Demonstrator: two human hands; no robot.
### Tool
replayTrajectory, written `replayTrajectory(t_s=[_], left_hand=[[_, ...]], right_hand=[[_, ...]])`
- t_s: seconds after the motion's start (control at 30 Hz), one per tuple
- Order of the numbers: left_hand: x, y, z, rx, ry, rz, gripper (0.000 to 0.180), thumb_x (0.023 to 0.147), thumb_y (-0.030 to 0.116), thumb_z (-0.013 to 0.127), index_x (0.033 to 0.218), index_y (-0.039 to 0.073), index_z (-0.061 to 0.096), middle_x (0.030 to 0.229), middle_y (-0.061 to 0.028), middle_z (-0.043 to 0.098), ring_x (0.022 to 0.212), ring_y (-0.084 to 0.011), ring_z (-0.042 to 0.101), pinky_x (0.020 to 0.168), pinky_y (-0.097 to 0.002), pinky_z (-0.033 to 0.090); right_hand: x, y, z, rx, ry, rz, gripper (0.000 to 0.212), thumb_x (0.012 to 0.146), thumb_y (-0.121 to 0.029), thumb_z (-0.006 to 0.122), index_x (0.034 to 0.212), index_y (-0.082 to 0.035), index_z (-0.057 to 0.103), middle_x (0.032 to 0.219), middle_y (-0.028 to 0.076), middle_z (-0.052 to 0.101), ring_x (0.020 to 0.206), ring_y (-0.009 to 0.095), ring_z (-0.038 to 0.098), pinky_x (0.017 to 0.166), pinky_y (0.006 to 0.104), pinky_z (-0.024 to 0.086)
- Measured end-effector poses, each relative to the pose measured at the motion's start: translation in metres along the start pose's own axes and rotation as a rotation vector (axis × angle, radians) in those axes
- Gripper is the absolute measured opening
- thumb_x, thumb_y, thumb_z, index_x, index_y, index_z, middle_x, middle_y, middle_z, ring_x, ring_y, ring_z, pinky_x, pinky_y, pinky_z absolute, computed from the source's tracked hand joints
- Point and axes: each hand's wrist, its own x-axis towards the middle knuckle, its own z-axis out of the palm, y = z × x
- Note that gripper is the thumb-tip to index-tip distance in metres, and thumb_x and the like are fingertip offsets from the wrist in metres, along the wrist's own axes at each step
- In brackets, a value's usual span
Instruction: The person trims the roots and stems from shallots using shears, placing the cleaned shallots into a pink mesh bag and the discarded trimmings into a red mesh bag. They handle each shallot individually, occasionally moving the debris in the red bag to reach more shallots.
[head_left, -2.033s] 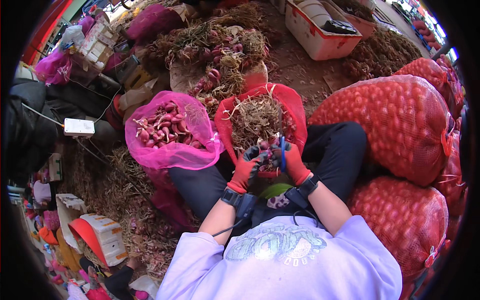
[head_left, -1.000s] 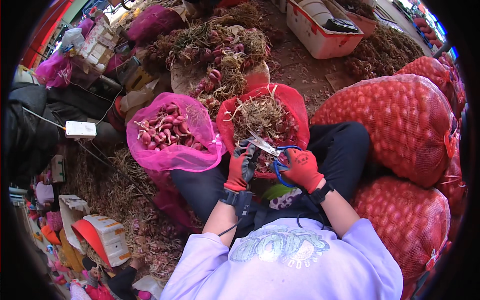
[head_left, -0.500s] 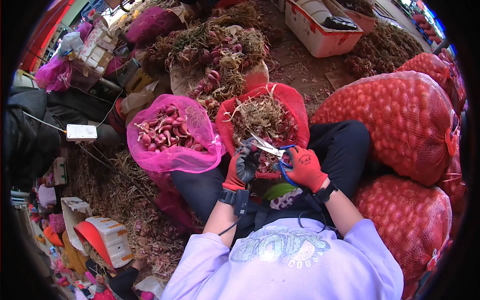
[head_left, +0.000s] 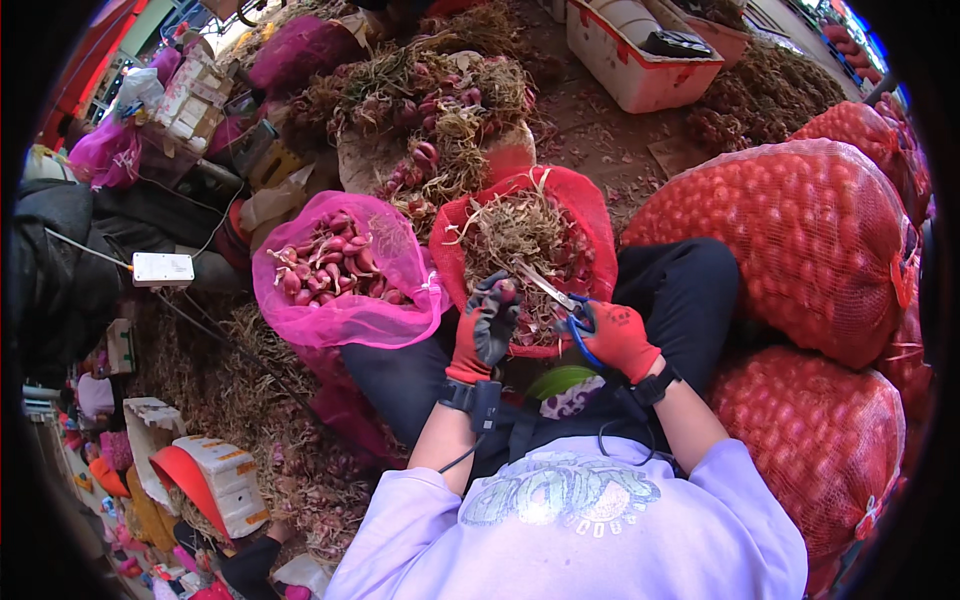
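A shallot sits in the fingers of my left hand, which wears a red glove with a dark palm. My right hand, in a matching red glove, grips the blue handles of a pair of scissors. Their blades point up and left, a little apart from the shallot. Beneath both hands a red mesh bag stands open, full of dry stalks and trimmings. To its left a pink mesh bag holds trimmed shallots.
Untrimmed shallots with stalks are heaped beyond the bags. Large full red mesh sacks crowd my right side. A white foam box with red tape stands far right. Left, a white power box hangs on cables above strewn dry stalks.
The scissors have drawn back to the right, away from the shallot. My left hand has turned slightly, and the shallot now shows more clearly in its fingers.
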Motion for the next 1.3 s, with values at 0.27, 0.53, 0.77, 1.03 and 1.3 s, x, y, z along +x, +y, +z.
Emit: replayTrajectory(t_s=[0.27, 0.53, 0.77, 1.03, 1.3], left_hand=[[0.006, -0.006, -0.048, -0.587, -0.080, -0.448, 0.024, 0.091, 0.022, 0.050, 0.111, 0.008, 0.053, 0.091, -0.0050, 0.058, 0.075, -0.0153, 0.052, 0.067, -0.0273, 0.047], [0.005, -0.009, -0.038, -0.432, 0.011, -0.353, 0.011, 0.091, 0.013, 0.047, 0.098, 0.006, 0.051, 0.077, -0.0027, 0.052, 0.066, -0.0109, 0.050, 0.056, -0.0235, 0.048], [0.005, 0.005, -0.028, -0.598, -0.216, -0.664, 0.015, 0.090, 0.018, 0.043, 0.086, 0.005, 0.049, 0.064, -0.0015, 0.047, 0.045, -0.0076, 0.040, 0.043, -0.0208, 0.039], [0.001, 0.001, -0.038, -0.586, -0.269, -0.798, 0.020, 0.090, 0.021, 0.045, 0.080, 0.005, 0.049, 0.060, 0.0000, 0.045, 0.039, -0.0074, 0.038, 0.037, -0.0216, 0.033], [-0.001, -0.001, -0.012, 0.399, 0.236, -0.288, 0.019, 0.093, 0.023, 0.044, 0.091, 0.008, 0.055, 0.063, 0.0012, 0.052, 0.043, -0.0039, 0.037, 0.037, -0.0168, 0.030]], right_hand=[[0.004, -0.020, -0.012, -0.105, 0.011, -0.110, 0.045, 0.069, -0.043, 0.065, 0.094, -0.007, 0.055, 0.088, 0.010, 0.056, 0.080, 0.028, 0.057, 0.073, 0.0383, 0.040], [0.004, -0.010, -0.007, -0.176, -0.174, -0.058, 0.038, 0.070, -0.043, 0.064, 0.081, -0.007, 0.058, 0.072, 0.011, 0.060, 0.069, 0.028, 0.060, 0.061, 0.0387, 0.045], [-0.002, -0.012, -0.014, -0.021, -0.016, -0.110, 0.038, 0.071, -0.042, 0.065, 0.083, -0.007, 0.058, 0.076, 0.011, 0.059, 0.070, 0.027, 0.059, 0.062, 0.0381, 0.043], [0.003, -0.011, -0.011, -0.095, -0.040, -0.177, 0.038, 0.070, -0.041, 0.066, 0.087, -0.008, 0.057, 0.083, 0.010, 0.059, 0.075, 0.027, 0.058, 0.067, 0.0368, 0.041], [-0.003, 0.005, -0.008, -0.169, -0.097, -0.045, 0.040, 0.073, -0.047, 0.061, 0.080, -0.008, 0.059, 0.074, 0.009, 0.060, 0.069, 0.025, 0.060, 0.064, 0.0363, 0.044]])
